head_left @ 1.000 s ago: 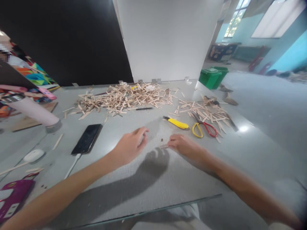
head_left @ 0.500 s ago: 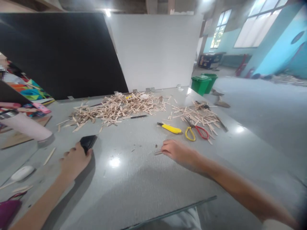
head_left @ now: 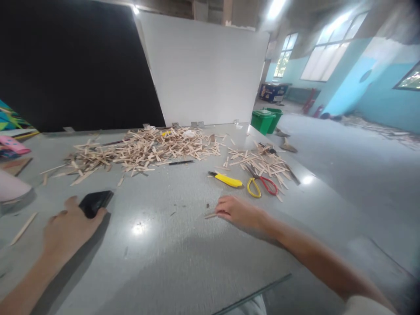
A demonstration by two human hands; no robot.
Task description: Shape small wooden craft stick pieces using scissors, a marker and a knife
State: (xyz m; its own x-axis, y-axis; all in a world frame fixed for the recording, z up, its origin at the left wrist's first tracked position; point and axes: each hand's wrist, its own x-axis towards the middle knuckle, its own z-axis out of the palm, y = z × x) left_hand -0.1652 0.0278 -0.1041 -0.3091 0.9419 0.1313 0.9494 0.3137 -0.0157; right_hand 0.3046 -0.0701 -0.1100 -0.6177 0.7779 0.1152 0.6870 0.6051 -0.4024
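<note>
My left hand (head_left: 70,229) is closed around a black phone (head_left: 95,203) at the left of the glass-topped table (head_left: 157,271). The thumb lies on its near side, and the hand covers part of it. Near the table's middle, my right hand (head_left: 234,212) pinches a small thin wooden stick (head_left: 210,215), whose end sticks out to the left of the fingertips. Beyond this hand lie a yellow utility knife (head_left: 226,179) and scissors (head_left: 262,186) with one yellow and one red handle loop.
A wide heap of wooden sticks (head_left: 147,151) spreads across the back, with a smaller pile (head_left: 262,162) to its right. A black pen (head_left: 181,162) lies before the heap. One loose stick (head_left: 23,228) and a pale pink cylinder (head_left: 11,183) are at left. Green bins (head_left: 263,121) stand beyond the table.
The view has swung to the right, so most things appear farther left. Both hands keep their holds, the left on the phone and the right on the stick.
</note>
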